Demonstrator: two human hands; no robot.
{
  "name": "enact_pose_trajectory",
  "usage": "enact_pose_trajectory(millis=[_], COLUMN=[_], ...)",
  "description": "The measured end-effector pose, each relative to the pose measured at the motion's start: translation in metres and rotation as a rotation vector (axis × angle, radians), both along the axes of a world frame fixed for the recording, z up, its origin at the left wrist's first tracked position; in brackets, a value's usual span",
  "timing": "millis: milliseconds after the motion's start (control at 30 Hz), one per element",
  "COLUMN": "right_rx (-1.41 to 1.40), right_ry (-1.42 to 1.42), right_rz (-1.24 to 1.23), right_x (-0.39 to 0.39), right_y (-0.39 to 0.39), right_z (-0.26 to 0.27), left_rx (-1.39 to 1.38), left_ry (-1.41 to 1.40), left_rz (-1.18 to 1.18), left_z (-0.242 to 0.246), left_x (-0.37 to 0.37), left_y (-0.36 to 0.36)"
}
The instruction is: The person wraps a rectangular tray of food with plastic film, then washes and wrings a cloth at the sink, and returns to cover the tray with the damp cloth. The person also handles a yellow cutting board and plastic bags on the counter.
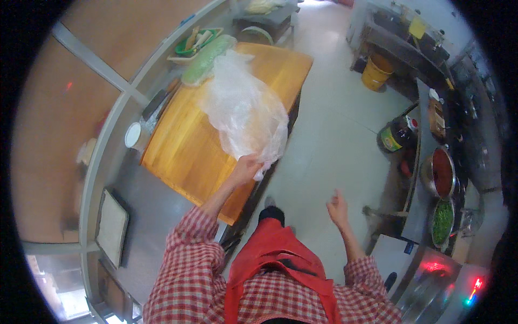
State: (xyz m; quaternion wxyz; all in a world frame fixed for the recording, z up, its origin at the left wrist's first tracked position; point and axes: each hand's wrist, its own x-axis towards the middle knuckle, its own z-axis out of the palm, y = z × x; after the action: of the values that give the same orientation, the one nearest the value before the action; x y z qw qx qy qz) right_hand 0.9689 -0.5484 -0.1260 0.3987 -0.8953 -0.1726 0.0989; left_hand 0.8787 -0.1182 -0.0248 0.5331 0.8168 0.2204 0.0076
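Observation:
My left hand (247,167) grips the near end of a large translucent plastic bag (247,109), which lies spread over a wooden board (182,150) on the counter. The bag looks thin and crumpled; whether anything is in it I cannot tell. Off to the right, my right hand (338,205) hangs in the air over the floor, holding nothing, with one finger extended. Beside the bag's far left edge lies a green item wrapped in clear plastic (208,60).
A basket (178,60) and a white-lidded tub (132,135) stand left of the board. A tray (112,229) rests on the metal counter (158,210). Across the aisle are a yellow bucket (376,73), a large dark bottle (396,135), a bowl of red food (442,172) and one of chopped greens (442,222).

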Motion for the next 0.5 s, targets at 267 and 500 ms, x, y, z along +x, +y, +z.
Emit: enact_pose_trajectory(millis=[267, 500], right_rx=[0.046, -0.455], right_ry=[-0.444, -0.303], right_rz=[0.53, 0.92], right_x=[0.177, 0.22], right_y=[0.302, 0.452], right_z=[0.121, 0.083], left_rx=[-0.28, -0.24], left_ry=[-0.888, -0.332], left_rz=[1.012, 1.162], left_z=[0.114, 0.02], left_x=[-0.126, -0.196], left_y=[0.134, 0.163])
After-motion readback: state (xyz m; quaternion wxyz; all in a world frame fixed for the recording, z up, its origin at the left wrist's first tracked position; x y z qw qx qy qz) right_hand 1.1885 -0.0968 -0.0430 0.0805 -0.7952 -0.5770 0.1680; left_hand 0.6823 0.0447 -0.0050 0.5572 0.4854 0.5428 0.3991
